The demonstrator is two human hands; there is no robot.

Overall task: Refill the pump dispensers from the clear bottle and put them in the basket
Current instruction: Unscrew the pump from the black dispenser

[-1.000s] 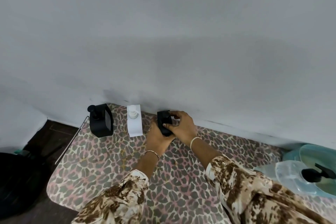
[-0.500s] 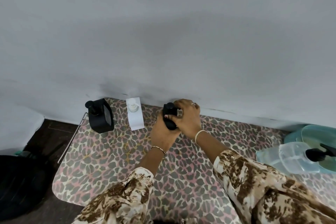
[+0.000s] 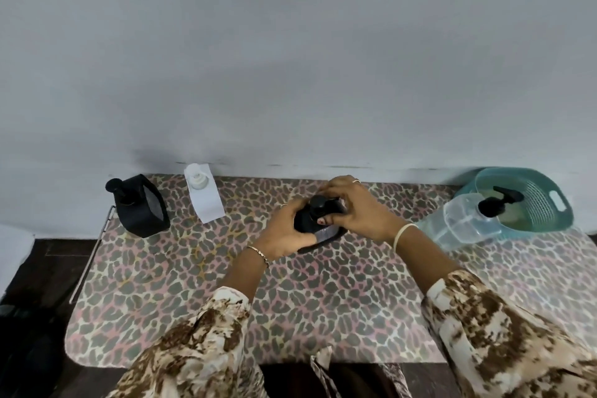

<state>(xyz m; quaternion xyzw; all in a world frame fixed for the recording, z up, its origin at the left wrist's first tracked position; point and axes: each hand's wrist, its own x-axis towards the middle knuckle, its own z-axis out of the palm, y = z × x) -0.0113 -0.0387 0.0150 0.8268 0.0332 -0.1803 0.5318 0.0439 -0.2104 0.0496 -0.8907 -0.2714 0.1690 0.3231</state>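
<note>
Both my hands are on a black pump dispenser that stands on the leopard-print table near its middle back. My left hand grips its body from the left. My right hand curls over its pump head from the right. A second black dispenser and a white dispenser stand at the back left. The clear bottle with a black pump stands at the right, in front of the teal basket.
A grey wall runs right behind the table. The table's left edge has a thin metal rail with dark floor beyond it. My patterned sleeves cover the table's front edge.
My hands have carried the black dispenser to the right and a little toward me. The camera view has shifted right, so the basket and clear bottle show more fully.
</note>
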